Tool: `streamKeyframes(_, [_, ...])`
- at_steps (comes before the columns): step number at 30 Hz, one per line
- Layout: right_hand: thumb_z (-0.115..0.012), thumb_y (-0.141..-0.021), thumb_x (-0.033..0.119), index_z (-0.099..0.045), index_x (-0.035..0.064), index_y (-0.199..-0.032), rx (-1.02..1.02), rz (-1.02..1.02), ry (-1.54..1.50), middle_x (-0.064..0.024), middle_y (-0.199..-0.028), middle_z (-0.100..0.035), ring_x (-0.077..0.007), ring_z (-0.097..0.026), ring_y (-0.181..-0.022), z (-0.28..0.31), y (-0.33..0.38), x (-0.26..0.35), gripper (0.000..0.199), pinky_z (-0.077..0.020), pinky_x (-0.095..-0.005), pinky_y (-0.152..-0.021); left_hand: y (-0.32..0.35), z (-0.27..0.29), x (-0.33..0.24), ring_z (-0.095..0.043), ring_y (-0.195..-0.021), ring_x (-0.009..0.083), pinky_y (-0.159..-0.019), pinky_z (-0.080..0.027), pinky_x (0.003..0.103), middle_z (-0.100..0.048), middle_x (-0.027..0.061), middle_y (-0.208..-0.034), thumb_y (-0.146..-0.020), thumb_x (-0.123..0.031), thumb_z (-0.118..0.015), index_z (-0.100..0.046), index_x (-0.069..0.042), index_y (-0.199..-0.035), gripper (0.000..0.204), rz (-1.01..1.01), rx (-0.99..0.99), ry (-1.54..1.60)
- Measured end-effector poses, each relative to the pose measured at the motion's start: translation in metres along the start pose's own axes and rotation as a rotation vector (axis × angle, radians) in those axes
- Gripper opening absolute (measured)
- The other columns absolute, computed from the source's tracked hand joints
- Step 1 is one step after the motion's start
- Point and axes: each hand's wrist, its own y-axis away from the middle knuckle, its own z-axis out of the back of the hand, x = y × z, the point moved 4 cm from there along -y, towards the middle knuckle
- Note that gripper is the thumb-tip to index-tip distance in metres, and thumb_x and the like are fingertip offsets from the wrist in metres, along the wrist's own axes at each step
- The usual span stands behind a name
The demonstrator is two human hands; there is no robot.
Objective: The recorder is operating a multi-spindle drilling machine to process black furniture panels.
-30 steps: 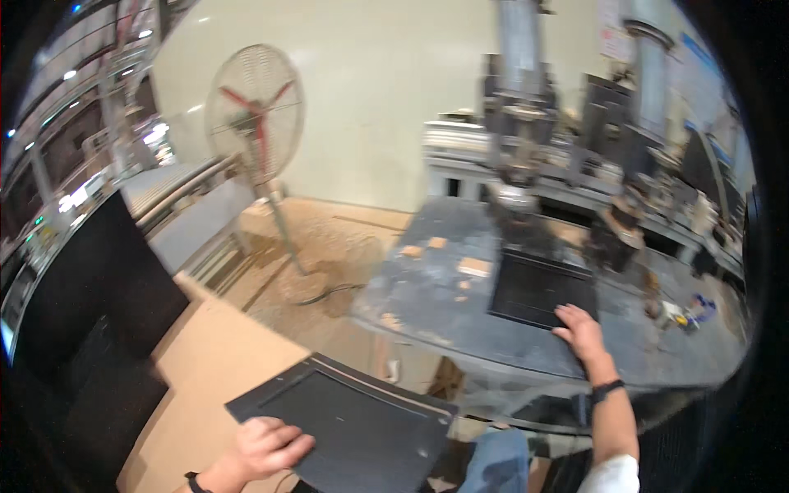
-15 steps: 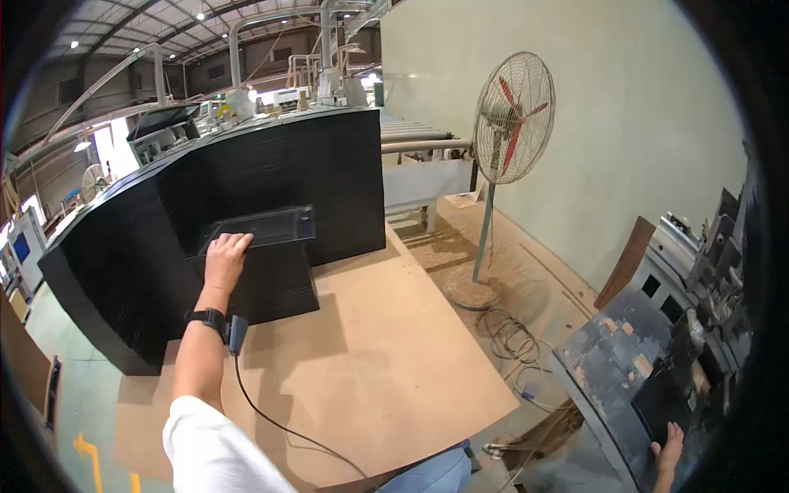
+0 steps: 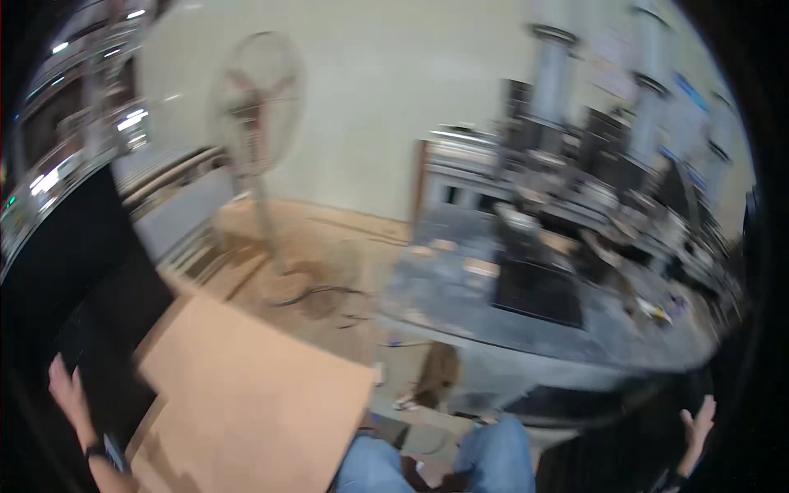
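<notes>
My left hand (image 3: 67, 390) is at the far left, thumb and fingers apart. It lies against a stack of black panels (image 3: 103, 312) on a tan board, and a dark band circles its wrist. My right hand (image 3: 699, 423) is at the lower right, its fingers stretched up and thumb apart. Beside it is a dark, flat-sided mass (image 3: 608, 448), perhaps more panels; contact is hard to tell in the blur. One black panel (image 3: 538, 292) lies flat on the grey machine table (image 3: 444, 308) ahead of my right hand.
The tan board (image 3: 255, 386) has a corner close to my knees. A standing fan (image 3: 259, 107) is by the pale wall, with loose cable (image 3: 320, 292) on the dusty floor. Machine units (image 3: 559, 172) and thick ducts (image 3: 552, 74) line the far side of the machine table.
The view has swung right, so the fan and black stack sit farther left and the machine table is central. Both hands remain beside dark panels or masses, fingers apart.
</notes>
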Motion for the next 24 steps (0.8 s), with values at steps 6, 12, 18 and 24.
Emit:
streamKeyframes(6, [-0.076, -0.066, -0.001, -0.052, 0.0085, -0.127, -0.276, -0.041, -0.022, -0.0143, -0.124, -0.058, -0.0324, -0.055, -0.114, 0.044, 0.104, 0.014, 0.066, -0.0440, -0.0405, -0.097, 0.011, -0.032, -0.326, -0.044, -0.126, 0.0348, -0.106, -0.034, 0.041, -0.048, 0.0197, -0.133, -0.087, -0.007, -0.055, -0.049, 0.000, -0.131, 0.044, -0.362, -0.042, 0.741])
streamKeyframes(12, [-0.050, -0.069, -0.010, -0.063, 0.0053, -0.109, -0.468, 0.191, -0.121, -0.0137, -0.110, -0.066, -0.0351, -0.059, -0.110, 0.086, 0.124, 0.084, 0.045, -0.0452, -0.0440, -0.097, 0.128, 0.142, -0.740, -0.051, -0.116, 0.0340, -0.100, -0.039, 0.045, -0.056, 0.0146, -0.121, -0.077, -0.028, -0.073, -0.059, -0.007, -0.119, 0.049, -1.164, 0.401, 1.396])
streamKeyframes(18, [-0.053, -0.072, 0.000, -0.066, 0.0054, -0.099, -0.475, 0.572, -0.387, -0.0111, -0.102, -0.069, -0.0316, -0.065, -0.100, 0.119, 0.087, 0.187, 0.030, -0.0501, -0.0423, -0.088, 0.238, 0.174, -0.896, -0.027, -0.138, 0.0331, -0.112, -0.019, 0.054, -0.038, 0.0158, -0.145, -0.083, -0.065, -0.052, -0.039, -0.002, -0.140, 0.086, -1.182, 0.535, 1.037])
streamKeyframes(24, [-0.057, -0.073, 0.003, -0.066, 0.0096, -0.104, -0.345, 0.961, -0.626, -0.0073, -0.105, -0.068, -0.0265, -0.065, -0.098, 0.071, 0.036, 0.328, 0.033, -0.0518, -0.0403, -0.087, 0.244, 0.198, -0.809, -0.048, -0.107, 0.0307, -0.095, -0.039, 0.045, -0.052, 0.0130, -0.109, -0.077, -0.035, -0.066, -0.055, -0.005, -0.121, 0.054, -1.302, 0.349, 1.139])
